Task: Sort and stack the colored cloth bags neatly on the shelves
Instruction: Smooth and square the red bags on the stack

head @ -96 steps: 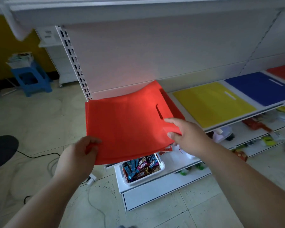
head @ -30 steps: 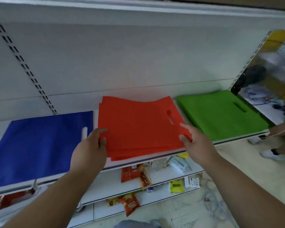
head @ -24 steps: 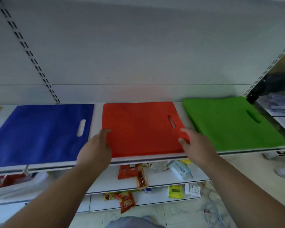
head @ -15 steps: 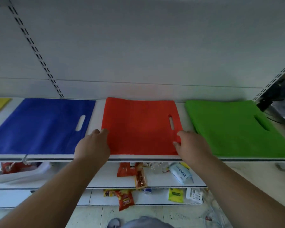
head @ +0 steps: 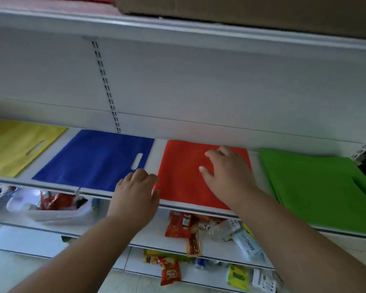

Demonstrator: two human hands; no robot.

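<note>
Right hand flat on red bag, left hand beside

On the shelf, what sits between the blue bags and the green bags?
In the head view, the red bags lie between the blue bags and the green bags, with strips of bare white shelf on either side. The right hand rests on them.

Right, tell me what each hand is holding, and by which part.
Nothing is held. The right hand lies spread on the flat red cloth bag; the left hand rests at its left edge.
</note>
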